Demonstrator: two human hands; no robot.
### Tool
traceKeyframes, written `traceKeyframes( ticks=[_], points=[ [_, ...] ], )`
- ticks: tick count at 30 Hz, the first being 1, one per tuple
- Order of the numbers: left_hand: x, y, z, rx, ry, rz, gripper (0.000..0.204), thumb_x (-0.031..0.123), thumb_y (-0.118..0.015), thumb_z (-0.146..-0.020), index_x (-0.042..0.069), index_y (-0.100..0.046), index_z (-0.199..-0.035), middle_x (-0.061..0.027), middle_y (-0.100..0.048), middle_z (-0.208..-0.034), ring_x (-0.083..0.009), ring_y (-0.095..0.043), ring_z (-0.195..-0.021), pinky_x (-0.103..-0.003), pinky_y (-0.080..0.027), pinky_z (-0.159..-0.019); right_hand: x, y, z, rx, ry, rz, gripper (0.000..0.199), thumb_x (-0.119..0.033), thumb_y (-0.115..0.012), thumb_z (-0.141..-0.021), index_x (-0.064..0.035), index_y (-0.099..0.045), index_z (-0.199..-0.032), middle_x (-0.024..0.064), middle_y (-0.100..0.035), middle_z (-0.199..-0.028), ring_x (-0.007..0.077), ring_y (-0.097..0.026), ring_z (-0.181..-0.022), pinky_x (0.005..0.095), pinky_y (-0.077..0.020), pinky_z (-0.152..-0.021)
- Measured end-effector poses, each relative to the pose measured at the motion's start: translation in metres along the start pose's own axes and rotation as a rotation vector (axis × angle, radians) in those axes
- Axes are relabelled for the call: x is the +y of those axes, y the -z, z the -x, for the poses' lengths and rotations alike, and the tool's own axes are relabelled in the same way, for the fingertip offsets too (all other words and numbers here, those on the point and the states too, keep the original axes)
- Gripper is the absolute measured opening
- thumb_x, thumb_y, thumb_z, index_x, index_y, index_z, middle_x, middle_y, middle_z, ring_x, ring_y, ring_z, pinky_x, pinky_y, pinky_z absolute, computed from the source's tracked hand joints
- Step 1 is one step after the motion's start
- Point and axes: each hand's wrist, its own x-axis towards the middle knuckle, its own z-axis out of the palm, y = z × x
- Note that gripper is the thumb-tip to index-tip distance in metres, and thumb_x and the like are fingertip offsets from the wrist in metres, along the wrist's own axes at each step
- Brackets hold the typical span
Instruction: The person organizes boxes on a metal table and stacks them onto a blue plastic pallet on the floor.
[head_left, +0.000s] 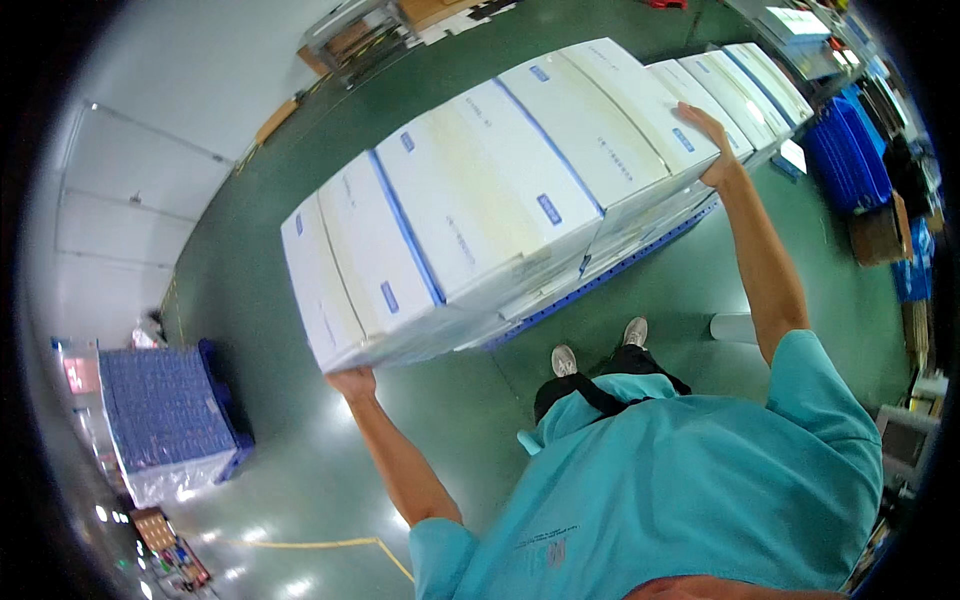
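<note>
A row of white cartons (480, 180) with blue labels and blue strips between them stretches in front of me, on top of a stack. My left hand (352, 383) grips the near corner of the leftmost white carton (330, 270); its fingers are mostly hidden by the box. At the row's other end, my right hand (708, 143) holds the edge of the rightmost white carton (625, 110), fingers bent over its upper edge. Below the stack, the rim of a blue pallet (610, 282) shows.
More white cartons (745, 90) stand beyond my right hand. Blue crates (848, 155) and a brown cardboard box (880, 232) are at the right. A blue-covered stack (165, 410) stands at the left. Yellow tape (320, 543) marks the green floor (480, 440).
</note>
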Motion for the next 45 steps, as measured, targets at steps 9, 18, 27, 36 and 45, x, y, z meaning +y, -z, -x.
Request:
traceKeyframes(
  ticks=[9, 18, 27, 36, 45],
  points=[
    [0.018, -0.01, -0.028, -0.005, 0.208, 0.182, 0.052, 0.042, -0.038, -0.092, 0.008, -0.047, -0.131, -0.0075, -0.05, -0.133, -0.0278, -0.047, -0.121, -0.046, -0.039, -0.1, 0.028, 0.018, 0.018, -0.039, 0.351, 0.37, 0.054, -0.015, -0.068, -0.081, -0.0037, -0.049, -0.131, 0.0136, -0.055, -0.125, 0.0187, -0.051, -0.114, 0.0336, -0.0373, -0.102],
    [0.004, -0.007, -0.023, -0.042, 0.206, 0.182, 0.053, 0.042, -0.041, -0.092, 0.007, -0.046, -0.132, -0.0081, -0.049, -0.132, -0.0275, -0.045, -0.122, -0.045, -0.038, -0.101, 0.0, -0.019, 0.017, 0.151, -0.298, -0.504, 0.06, -0.044, -0.064, -0.081, -0.006, -0.053, -0.126, 0.0119, -0.056, -0.123, 0.028, -0.052, -0.111, 0.0431, -0.0353, -0.1],
    [0.003, -0.001, -0.018, 0.129, 0.202, 0.109, 0.054, 0.04, -0.044, -0.091, 0.01, -0.042, -0.136, -0.0115, -0.045, -0.136, -0.0314, -0.047, -0.12, -0.049, -0.042, -0.098, 0.001, 0.004, 0.032, 0.097, -0.304, -0.397, 0.057, -0.049, -0.048, -0.092, -0.0023, -0.05, -0.125, 0.0128, -0.057, -0.12, 0.0228, -0.054, -0.109, 0.0373, -0.0399, -0.098],
    [-0.014, 0.013, 0.009, 0.172, 0.155, -0.002, 0.053, 0.045, -0.04, -0.092, 0.009, -0.047, -0.131, -0.0113, -0.051, -0.13, -0.0277, -0.048, -0.117, -0.047, -0.039, -0.1, 0.009, 0.169, 0.136, 0.073, -0.192, 0.061, 0.056, -0.046, -0.046, -0.094, 0.0039, -0.058, -0.117, 0.0177, -0.065, -0.106, 0.0246, -0.063, -0.094, 0.0365, -0.0496, -0.085],
    [-0.313, -0.177, 0.202, -0.49, 0.736, -1.351, 0.038, 0.031, -0.051, -0.091, 0.006, -0.057, -0.12, -0.0125, -0.063, -0.108, -0.023, -0.06, -0.095, -0.033, -0.048, -0.077, 0.08, 0.4, 0.204, 0.314, -0.437, 0.378, 0.05, -0.038, -0.064, -0.084, 0.0049, -0.062, -0.111, 0.0189, -0.067, -0.102, 0.0266, -0.065, -0.092, 0.0375, -0.0513, -0.082]
  ],
)
